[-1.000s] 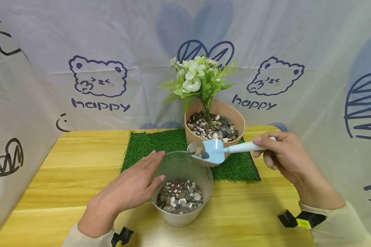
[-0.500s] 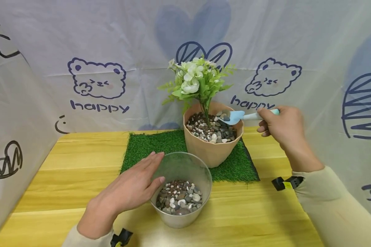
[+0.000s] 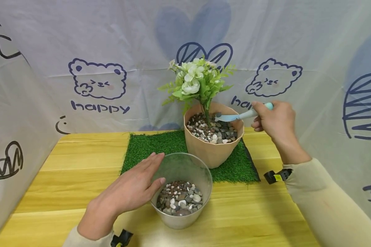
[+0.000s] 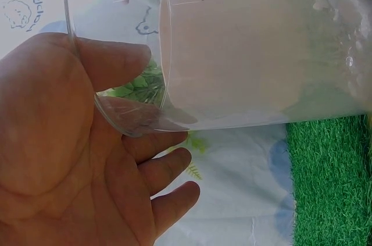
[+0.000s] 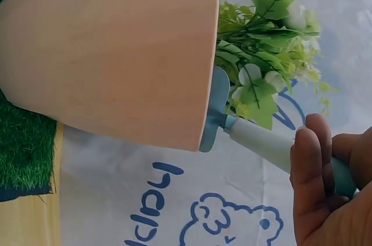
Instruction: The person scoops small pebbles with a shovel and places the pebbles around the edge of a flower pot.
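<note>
My right hand [image 3: 278,120] grips the pale handle of a small light-blue garden trowel [image 3: 228,118]. The trowel's blade reaches over the back right rim of a peach flowerpot [image 3: 210,151], just above the pebbles [image 3: 219,137] inside. In the right wrist view the pot wall hides part of the blade [image 5: 218,103]. White flowers with green leaves [image 3: 194,80] stand in the pot. With fingers extended, my left hand [image 3: 130,185] rests at the left rim of a clear plastic bucket [image 3: 185,161]. Mixed stones [image 3: 180,199] cover the bucket's bottom.
Under the pot lies a green artificial-grass mat [image 3: 154,144], on a yellow wooden table [image 3: 65,171]. The bucket stands in front of the pot. White cloth [image 3: 151,96] with bear drawings hangs behind and at both sides.
My right hand has carried the trowel from above the bucket to the pot and tipped it; the stones on its blade have largely gone into the pot. My left hand has stayed put.
</note>
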{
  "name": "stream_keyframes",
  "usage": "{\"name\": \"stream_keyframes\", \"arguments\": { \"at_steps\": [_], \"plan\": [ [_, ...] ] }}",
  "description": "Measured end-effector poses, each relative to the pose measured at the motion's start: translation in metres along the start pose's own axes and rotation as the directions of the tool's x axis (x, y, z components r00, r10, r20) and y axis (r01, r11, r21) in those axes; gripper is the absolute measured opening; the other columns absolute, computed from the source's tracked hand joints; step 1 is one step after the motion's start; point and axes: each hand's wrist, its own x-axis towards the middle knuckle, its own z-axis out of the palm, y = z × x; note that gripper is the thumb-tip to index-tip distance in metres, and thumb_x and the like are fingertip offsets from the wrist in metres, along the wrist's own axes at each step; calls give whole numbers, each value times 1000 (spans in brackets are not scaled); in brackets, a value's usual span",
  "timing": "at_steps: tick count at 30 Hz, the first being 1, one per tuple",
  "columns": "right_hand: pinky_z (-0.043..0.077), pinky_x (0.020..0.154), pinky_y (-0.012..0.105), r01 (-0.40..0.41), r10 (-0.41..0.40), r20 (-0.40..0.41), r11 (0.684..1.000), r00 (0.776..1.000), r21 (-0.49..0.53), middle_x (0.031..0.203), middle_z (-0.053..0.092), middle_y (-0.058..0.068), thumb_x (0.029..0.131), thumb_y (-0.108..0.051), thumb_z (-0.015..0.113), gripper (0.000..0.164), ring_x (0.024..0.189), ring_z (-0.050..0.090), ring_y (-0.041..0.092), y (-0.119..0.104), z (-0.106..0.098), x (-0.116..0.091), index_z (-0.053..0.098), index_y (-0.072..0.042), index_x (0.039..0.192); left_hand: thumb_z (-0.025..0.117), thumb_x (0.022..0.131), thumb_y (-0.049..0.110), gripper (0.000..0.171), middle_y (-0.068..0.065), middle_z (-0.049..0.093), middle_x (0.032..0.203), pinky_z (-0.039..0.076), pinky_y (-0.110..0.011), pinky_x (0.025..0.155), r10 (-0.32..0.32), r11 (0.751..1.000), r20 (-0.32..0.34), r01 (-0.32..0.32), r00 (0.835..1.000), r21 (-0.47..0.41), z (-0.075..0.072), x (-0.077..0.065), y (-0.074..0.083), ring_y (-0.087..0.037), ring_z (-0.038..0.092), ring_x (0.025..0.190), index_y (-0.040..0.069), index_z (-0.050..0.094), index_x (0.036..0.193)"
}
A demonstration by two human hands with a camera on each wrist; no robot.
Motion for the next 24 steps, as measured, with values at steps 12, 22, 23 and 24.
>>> {"name": "stream_keyframes", "arguments": {
  "at_steps": [12,22,23,24],
  "plan": [
    [65,57,28,45,-53,-50,988,997,-150,63,71,-2,104,-43,63,45,52,71,8,0,-13,-15,67,2,108,52,111,38,71,-14,30,172,28,-55,130,4,1000,-12,-4,1000,-4,0,0,0,-34,27,160,5,26,167],
    [51,40,22,187,-220,-70,928,973,-321,72,74,8,105,-42,61,44,47,66,3,-1,-20,-31,71,0,106,52,110,38,71,-14,29,172,27,-55,130,6,1000,-4,-6,1000,0,0,0,0,-35,27,160,4,26,167],
    [53,42,21,187,-218,-75,935,973,-301,72,74,8,105,-42,62,44,47,66,3,-2,-21,-33,71,2,107,51,110,38,71,-14,29,172,27,-55,130,6,1000,-2,-6,1000,-1,0,0,0,-35,27,160,4,26,167],
    [55,43,21,185,-216,-84,942,973,-278,71,73,6,104,-41,62,45,47,66,3,-4,-23,-36,71,2,108,51,111,39,71,-14,28,173,27,-55,130,4,1000,0,-4,1000,-2,0,0,0,-35,27,160,4,25,167]
  ]
}}
